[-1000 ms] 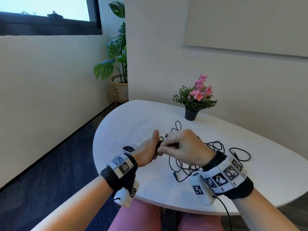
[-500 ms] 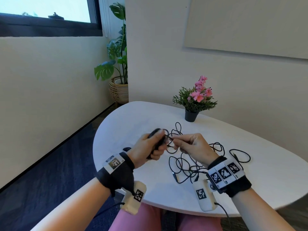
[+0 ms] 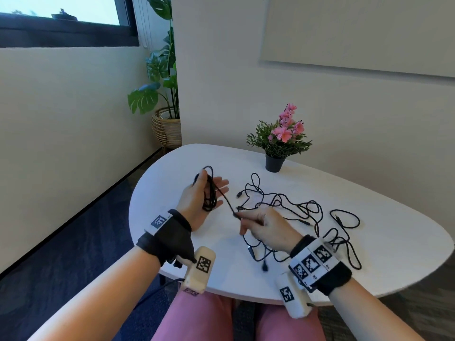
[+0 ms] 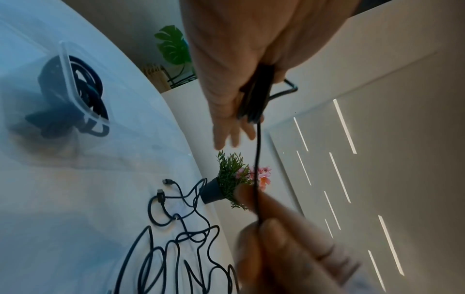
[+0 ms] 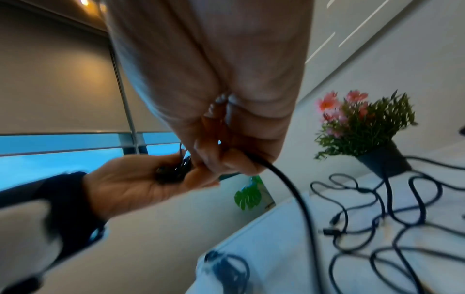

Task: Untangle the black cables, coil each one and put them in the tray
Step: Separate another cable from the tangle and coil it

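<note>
Cables: your left hand point(image 3: 199, 200) is palm-up over the worktop's point(image 3: 369, 217) left end with a coiled bundle point(image 3: 209, 193) lying across the palm, thumb laid against the loops, fingers straight out. One strand point(image 3: 225, 200) runs from that bundle to your right hand point(image 3: 264, 228), whose grip is a thumb-and-fingertip pinch on it, other fingers curled; hand is slightly blurred. Both hands sit above the worktop, close together but not touching

Loose tangle point(image 3: 290, 212) of black cables lies on the worktop under and behind your right hand, spreading toward the right edge, with several plug ends showing. Can't tell how many separate cables are in it

Tray point(image 4: 73, 85) is clear plastic, seen only in the left wrist view, on the worktop well apart from the tangle, with a dark coil point(image 4: 88, 87) inside it

Small potted plant point(image 3: 278, 141) with pink flowers stands at the far edge of the worktop, just behind the tangle. Large leafy plant point(image 3: 160, 77) in a wicker basket stands on the floor past the left end
</note>
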Demonstrator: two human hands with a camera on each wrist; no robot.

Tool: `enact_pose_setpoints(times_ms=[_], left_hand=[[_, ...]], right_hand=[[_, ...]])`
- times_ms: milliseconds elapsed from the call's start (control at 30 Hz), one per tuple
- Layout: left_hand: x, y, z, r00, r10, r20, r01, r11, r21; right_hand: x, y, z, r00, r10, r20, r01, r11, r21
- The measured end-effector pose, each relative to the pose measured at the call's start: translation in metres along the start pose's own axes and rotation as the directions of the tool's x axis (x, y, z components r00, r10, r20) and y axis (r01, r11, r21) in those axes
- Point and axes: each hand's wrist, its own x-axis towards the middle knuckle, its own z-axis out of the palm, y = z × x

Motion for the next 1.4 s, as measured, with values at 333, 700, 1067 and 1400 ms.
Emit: enact_pose_setpoints(times_ms=[333, 700, 1067, 1400], left_hand=[[0.012, -0.002, -0.012, 0.939, 0.222, -0.264, -0.160, 0.958, 0.239], [-0.021, -0.014, -0.011, 0.960, -0.008, 0.280, -0.200, 0.680, 0.705], [-0.034, 0.009, -0.014, 0.843, -0.169, 0.511, -0.160, 0.828, 0.537], [-0.028, 0.010, -0.004, 0.982, 0.047, 0.183, -0.100, 0.951, 0.293]], right_hand=[[-0.012, -0.007, 0.035, 0.990, -0.054, 0.131, 0.085, 0.966, -0.243], [0.009, -0.043, -0.008, 0.920, -0.370, -0.129, 0.308, 0.886, -0.346], [0.017, -0.013, -0.014, 0.977, -0.120, -0.174, 0.148, 0.976, 0.158], [0.016, -0.011, 0.001, 0.913, -0.140, -0.384, 0.224, 0.957, 0.183]])
